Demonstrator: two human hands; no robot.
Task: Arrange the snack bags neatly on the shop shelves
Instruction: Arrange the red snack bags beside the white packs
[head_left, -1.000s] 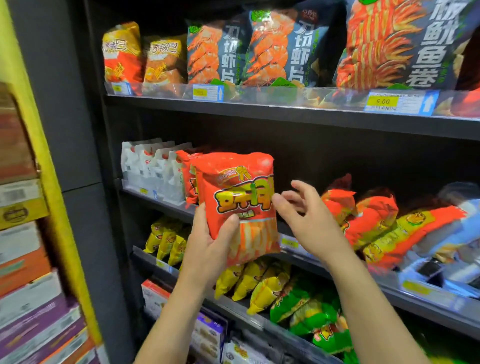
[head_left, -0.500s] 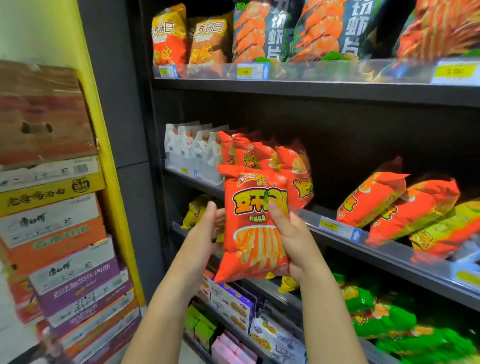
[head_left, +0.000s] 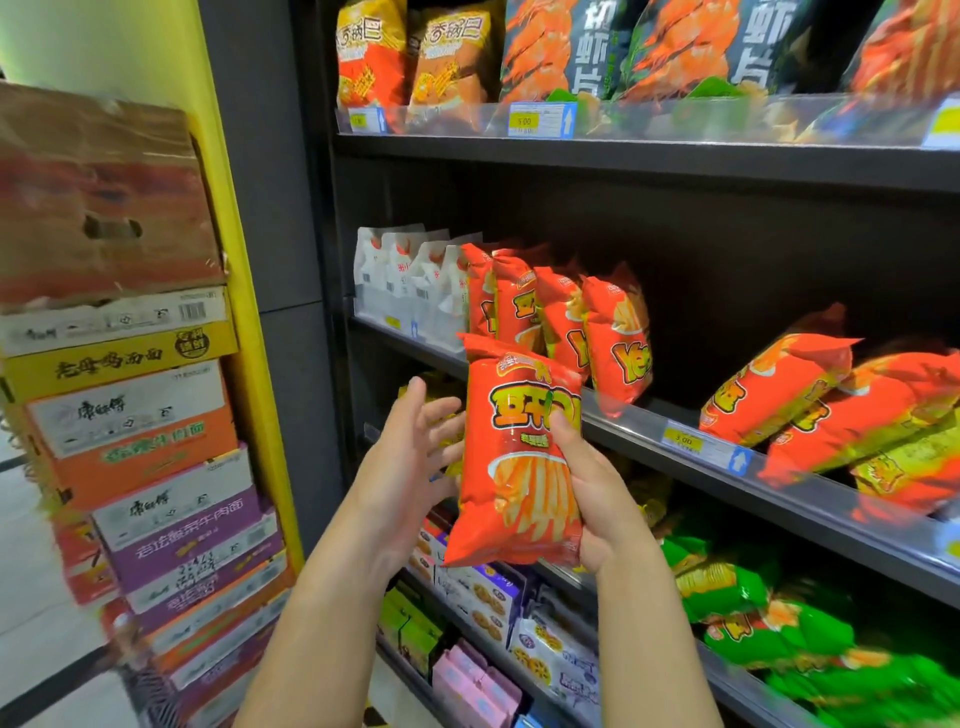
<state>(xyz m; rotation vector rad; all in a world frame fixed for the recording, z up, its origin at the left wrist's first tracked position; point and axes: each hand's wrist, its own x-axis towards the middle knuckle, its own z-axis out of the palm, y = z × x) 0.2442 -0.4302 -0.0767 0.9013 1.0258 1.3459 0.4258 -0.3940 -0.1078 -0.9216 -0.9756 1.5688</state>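
In the head view, the right hand (head_left: 597, 499) grips an orange snack bag (head_left: 519, 467) by its right edge, thumb laid across the printed front and fingers curled behind. The bag stands upright in the air, in front of the middle shelf (head_left: 628, 423) and partly below its front edge. The left hand (head_left: 410, 457) is open, fingers straight and spread, just beside the bag's left edge; whether the fingertips touch it cannot be told. On the middle shelf behind the held bag, a row of matching orange bags (head_left: 566, 317) stands upright, with white bags (head_left: 410, 280) to its left. Further right on the same shelf, more orange bags (head_left: 800, 395) lie tilted. Green bags (head_left: 753, 618) fill the shelf below. A stack of cartons (head_left: 130, 415) stands at the left
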